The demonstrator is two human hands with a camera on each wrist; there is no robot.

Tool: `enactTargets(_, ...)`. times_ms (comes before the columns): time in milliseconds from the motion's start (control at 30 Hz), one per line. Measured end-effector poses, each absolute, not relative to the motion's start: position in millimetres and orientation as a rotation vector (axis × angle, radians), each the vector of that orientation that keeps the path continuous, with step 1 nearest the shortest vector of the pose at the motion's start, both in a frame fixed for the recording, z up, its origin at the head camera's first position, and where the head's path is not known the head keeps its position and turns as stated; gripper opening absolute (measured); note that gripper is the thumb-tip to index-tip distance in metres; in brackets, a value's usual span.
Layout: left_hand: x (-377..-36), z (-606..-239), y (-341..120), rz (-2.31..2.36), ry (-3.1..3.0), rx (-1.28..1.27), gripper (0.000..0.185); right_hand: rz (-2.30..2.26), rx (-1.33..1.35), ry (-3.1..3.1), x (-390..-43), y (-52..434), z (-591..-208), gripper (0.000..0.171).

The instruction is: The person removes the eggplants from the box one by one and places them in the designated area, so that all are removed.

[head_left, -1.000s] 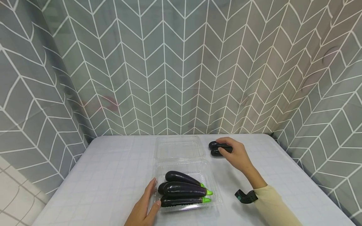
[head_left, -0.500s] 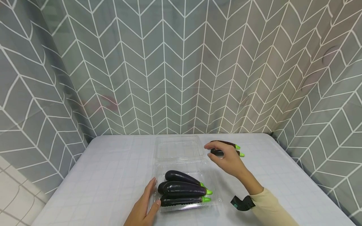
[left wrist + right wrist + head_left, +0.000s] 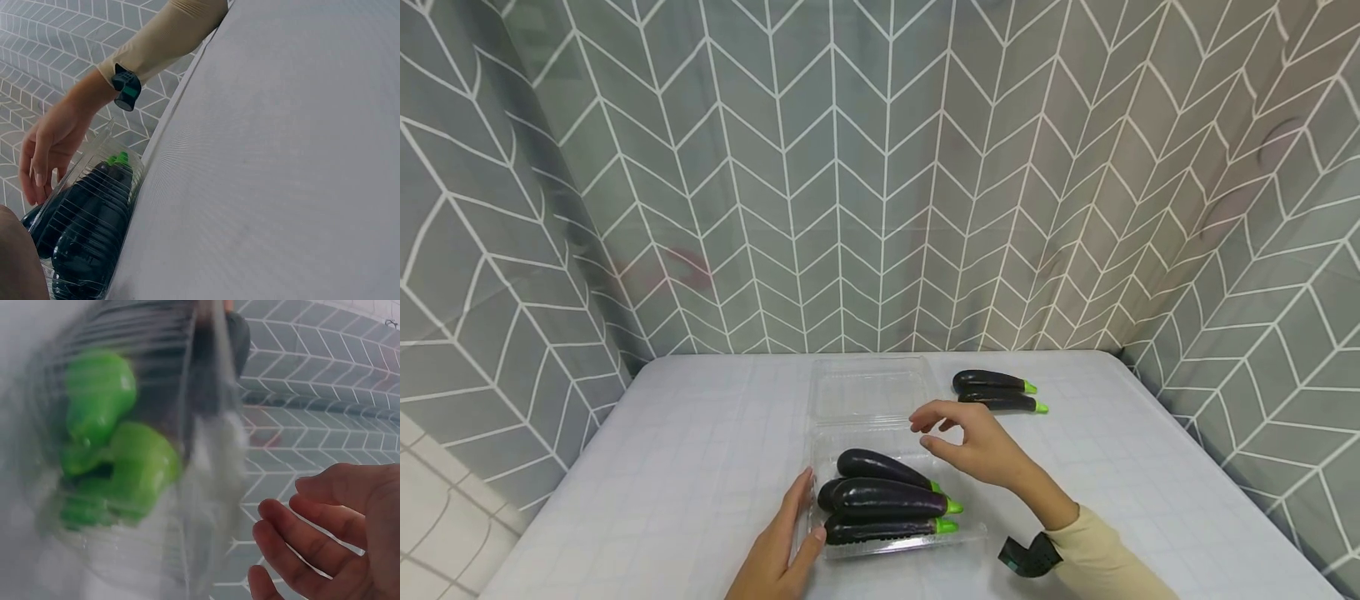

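Note:
A clear plastic clamshell container (image 3: pixel 925 546) lies with its lid (image 3: pixel 872 392) folded back. Inside it are several dark purple eggplants (image 3: pixel 887 498), their green stem ends (image 3: pixel 100 390) pointing right. My left hand (image 3: pixel 778 542) rests at the container's left side, fingers along the wall and thumb near the front corner. Over the container's back right part hovers my right hand (image 3: pixel 973 446), its fingers loosely bent and nothing between them; the right wrist view shows those fingers (image 3: pixel 312 540) apart from the container wall. Two more eggplants (image 3: pixel 988 382) lie side by side at the back right.
A white cloth covers the table (image 3: pixel 700 450). Grey curtains with white zigzag lines (image 3: pixel 880 183) hang behind it and along both sides. A dark wrist device (image 3: pixel 1030 556) sits on my right wrist by the cream sleeve (image 3: pixel 1105 558).
My right hand has left the two eggplants at the back right and moved left and toward me, above the container. Those two now show fully. The left hand stays in place.

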State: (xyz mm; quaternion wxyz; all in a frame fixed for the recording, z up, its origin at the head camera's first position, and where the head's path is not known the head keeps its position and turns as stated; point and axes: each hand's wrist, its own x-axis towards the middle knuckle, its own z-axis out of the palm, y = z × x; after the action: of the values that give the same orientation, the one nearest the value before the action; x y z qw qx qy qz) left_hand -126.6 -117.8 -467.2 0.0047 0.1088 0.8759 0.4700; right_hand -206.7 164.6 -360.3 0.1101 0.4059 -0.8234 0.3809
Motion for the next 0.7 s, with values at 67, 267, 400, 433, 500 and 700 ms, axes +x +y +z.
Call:
enactTargets(67,-126.1,-466.4,-117.9,1.470,2.731,0.328,0.069,1.113,1.213,-2.439,-210.8,164.5,-369.4,0.025)
enactTargets(267,-126.9,-466.9,-117.3,1.476,2.720,0.349,0.069,1.102,1.436,-2.499,-217.7,164.2,-389.1,0.023)
enactTargets(400,-127.1,-467.5,-116.8,1.478,2.711,0.357,0.069,1.100,1.582,-2.552,-216.8,160.5,-392.1,0.027)
enactTargets(433,-127.1,-467.5,-116.8,1.478,2.714,0.357,0.069,1.094,1.603,-2.569,-216.3,159.4,-392.4,0.028)
enactTargets(500,-126.7,-467.7,-116.8,1.479,2.726,0.367,0.069,1.089,1.619,-2.615,-214.9,157.6,-392.5,0.031)
enactTargets(700,-126.1,-466.5,-117.8,1.486,2.726,0.378,0.068,1.049,1.599,-2.719,-211.2,153.6,-393.3,0.035)
